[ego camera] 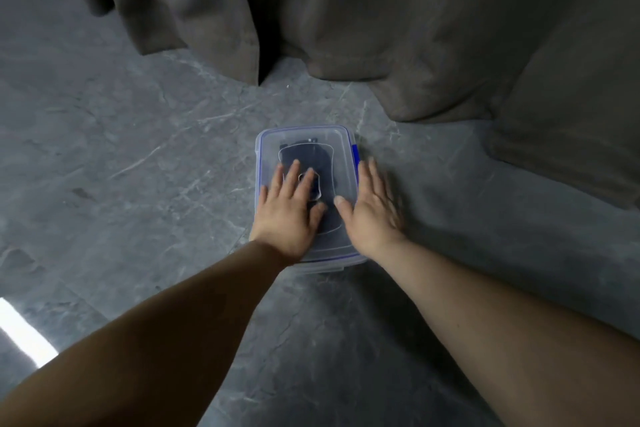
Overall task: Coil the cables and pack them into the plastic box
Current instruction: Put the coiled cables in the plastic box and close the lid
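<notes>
From the head view, one clear plastic box (308, 196) sits on the grey marbled floor (138, 156), its one translucent lid (341, 152) in place with a blue seal round the rim. One blue latch (355, 152) shows on the box's right side. Through the lid a dark bundle of cables (311, 154) lies inside the box; how many cables there are cannot be told, since they read as one dark mass.

Two hands are in view. The left hand (289, 210) lies flat on the lid, fingers straight and spread, palm pressing down over the middle of the box; its grip is released, holding nothing. The right hand (372, 204) is also flat with straight fingers, thumb on the lid and the palm over the box's right edge near the latch; it is slightly blurred, and its grip is likewise released.

Behind the box, dark grey-brown curtains (381, 10) hang in folds down to the floor. One bright patch of light (20, 333) falls on the floor at lower left.
</notes>
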A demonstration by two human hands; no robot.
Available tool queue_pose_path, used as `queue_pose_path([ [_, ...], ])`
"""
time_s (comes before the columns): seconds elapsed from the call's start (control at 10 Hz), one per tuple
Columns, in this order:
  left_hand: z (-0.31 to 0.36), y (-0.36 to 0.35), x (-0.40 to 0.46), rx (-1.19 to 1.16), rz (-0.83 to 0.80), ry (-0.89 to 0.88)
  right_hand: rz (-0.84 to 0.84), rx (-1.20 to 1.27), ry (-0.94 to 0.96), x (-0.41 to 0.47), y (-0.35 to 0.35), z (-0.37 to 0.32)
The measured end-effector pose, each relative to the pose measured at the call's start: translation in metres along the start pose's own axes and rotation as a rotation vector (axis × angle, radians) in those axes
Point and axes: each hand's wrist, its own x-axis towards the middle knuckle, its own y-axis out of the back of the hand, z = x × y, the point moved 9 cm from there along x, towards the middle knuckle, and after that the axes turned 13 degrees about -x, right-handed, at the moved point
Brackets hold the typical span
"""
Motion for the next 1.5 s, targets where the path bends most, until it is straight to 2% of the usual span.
queue_pose_path([
  [0.1,-0.037,0.029,0.002,-0.114,0.184,0.153,-0.002,-0.179,0.209,0.000,0.000,-0.033],
  [0.2,-0.068,0.026,-0.004,-0.202,0.161,0.292,-0.099,-0.318,0.242,0.002,-0.023,-0.042],
  [0.4,-0.085,0.009,-0.011,-0.456,0.101,0.468,-0.034,-0.386,0.222,0.000,-0.027,-0.043],
  [0.5,-0.087,0.008,-0.011,-0.437,0.116,0.484,-0.032,-0.388,0.218,-0.001,-0.027,-0.044],
  [0.7,-0.094,0.028,-0.010,-0.364,0.254,0.463,-0.045,-0.393,0.209,0.000,-0.028,-0.046],
  [0.9,-0.087,0.030,-0.008,-0.454,0.294,0.415,-0.049,-0.396,0.221,0.001,-0.027,-0.046],
  [1.1,-0.078,0.040,-0.003,-0.279,0.331,0.347,-0.050,-0.407,0.225,0.001,-0.030,-0.045],
  [1.2,-0.080,0.038,-0.002,-0.280,0.277,0.349,-0.060,-0.404,0.225,0.002,-0.029,-0.045],
  [1.3,-0.074,0.030,-0.016,-0.268,0.237,0.253,-0.023,-0.323,0.229,-0.004,-0.024,-0.045],
  [1.4,-0.059,0.011,-0.024,-0.140,0.093,0.150,-0.024,-0.322,0.249,-0.012,-0.025,-0.040],
  [1.5,-0.057,0.001,-0.019,-0.065,-0.003,0.178,-0.066,-0.338,0.260,-0.006,-0.028,-0.035],
])
